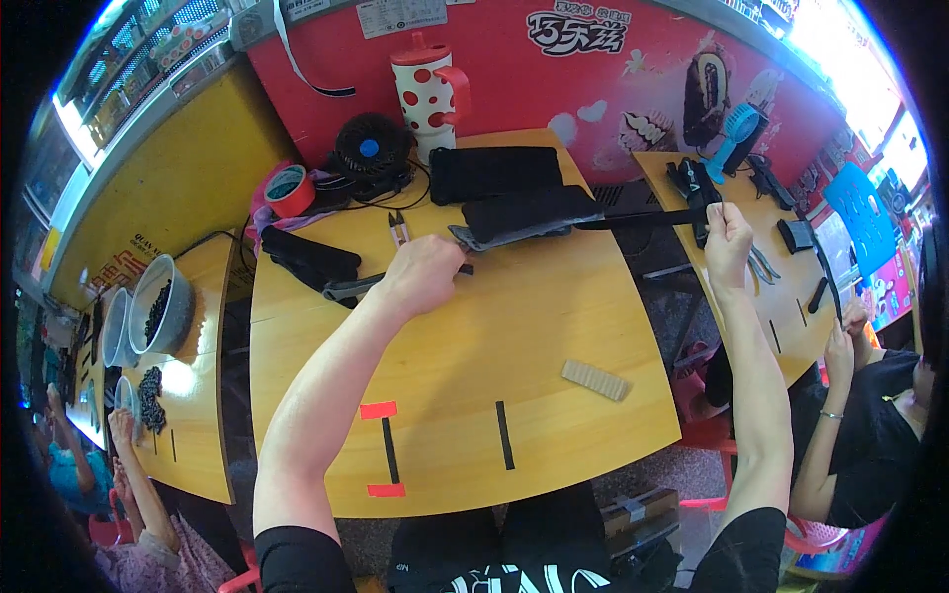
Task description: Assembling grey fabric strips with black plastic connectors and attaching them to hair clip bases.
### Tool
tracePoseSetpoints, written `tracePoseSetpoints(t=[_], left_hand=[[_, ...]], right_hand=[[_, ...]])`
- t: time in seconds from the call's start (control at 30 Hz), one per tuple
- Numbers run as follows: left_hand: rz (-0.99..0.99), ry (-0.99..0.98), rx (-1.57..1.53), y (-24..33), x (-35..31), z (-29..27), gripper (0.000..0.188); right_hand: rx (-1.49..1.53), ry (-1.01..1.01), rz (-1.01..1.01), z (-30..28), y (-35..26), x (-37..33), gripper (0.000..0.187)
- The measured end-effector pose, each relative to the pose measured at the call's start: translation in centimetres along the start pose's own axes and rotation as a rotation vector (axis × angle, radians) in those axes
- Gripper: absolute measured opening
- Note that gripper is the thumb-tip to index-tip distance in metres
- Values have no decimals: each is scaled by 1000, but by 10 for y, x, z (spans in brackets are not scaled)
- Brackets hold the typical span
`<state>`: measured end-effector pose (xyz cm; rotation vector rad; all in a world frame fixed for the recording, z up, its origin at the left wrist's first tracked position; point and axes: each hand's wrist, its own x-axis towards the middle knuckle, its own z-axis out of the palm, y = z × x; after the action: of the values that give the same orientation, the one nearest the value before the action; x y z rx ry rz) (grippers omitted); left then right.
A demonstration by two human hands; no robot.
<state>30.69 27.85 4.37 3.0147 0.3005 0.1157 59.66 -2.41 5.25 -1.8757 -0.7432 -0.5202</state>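
My right hand, fingers closed, pinches the end of a black strap pulled out sideways over the table's right edge. Leftward the strap runs to a stack of black fabric pieces with grey edging, lying at the table's far middle. My left hand is a fist just left of that stack. A dark band end pokes out of the fist, and a grey-black band shows on its other side, by a rolled black fabric piece. Small pliers lie just beyond the left hand.
On the wooden table are a flat black pouch, a black fan, a red tape roll, a dotted tumbler and a ridged beige piece. Other people work at side tables, left with plastic tubs.
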Motion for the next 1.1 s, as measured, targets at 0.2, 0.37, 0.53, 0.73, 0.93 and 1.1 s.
tracePoseSetpoints(t=[0.2,0.37,0.53,0.73,0.93,1.1], left_hand=[[-43,-96,88,6,-15,-12,20],[-4,-30,67,2,-33,-5,25],[11,23,-69,4,-29,-21,40],[41,49,-56,7,-30,-18,42],[104,-3,-42,-2,-39,-13,39],[97,-58,-52,6,-39,-25,38]], right_hand=[[-60,91,25,-42,2,7,18],[-63,-122,-135,-52,-53,-27,15],[-95,-342,-384,-28,-131,-64,3],[139,-637,-392,78,-177,-146,8],[343,-602,-176,102,-172,-130,11],[146,-399,-142,91,-114,-61,20]])
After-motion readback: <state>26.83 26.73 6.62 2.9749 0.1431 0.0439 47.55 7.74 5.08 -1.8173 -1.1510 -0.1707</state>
